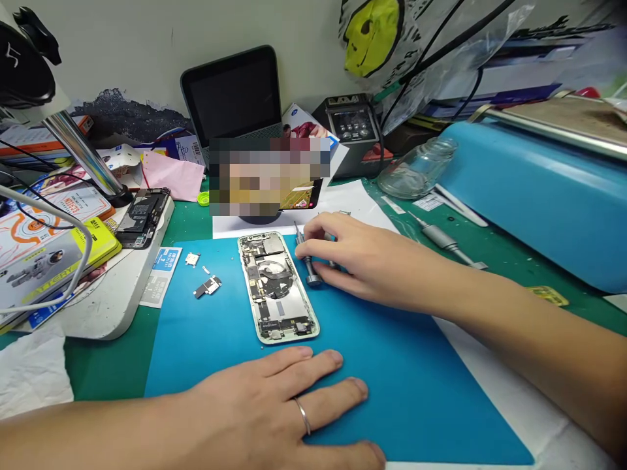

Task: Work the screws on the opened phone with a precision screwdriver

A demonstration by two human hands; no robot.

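On the blue mat [392,365] lies an opened smartphone [280,287], its inner boards and a round coil area exposed. My left hand [274,398], wearing a ring, rests flat on the mat just below the phone, fingers spread. To the phone's right, my right hand [343,254] is curled with its fingertips at a small grey screwdriver [309,266], whose thin tip points away from me. Part of another metal piece shows beneath the fingers. Left of the phone are a metal shield plate [208,286], a small silver part [192,259] and a tiny bracket [206,269].
Another screwdriver [441,238] lies at right near a glass jar [416,170] and a blue roll [533,196]. At left, a second opened phone [144,219] sits on a white platform [112,313] beside a yellow battery box [100,238]. A dark screen [235,94] stands behind.
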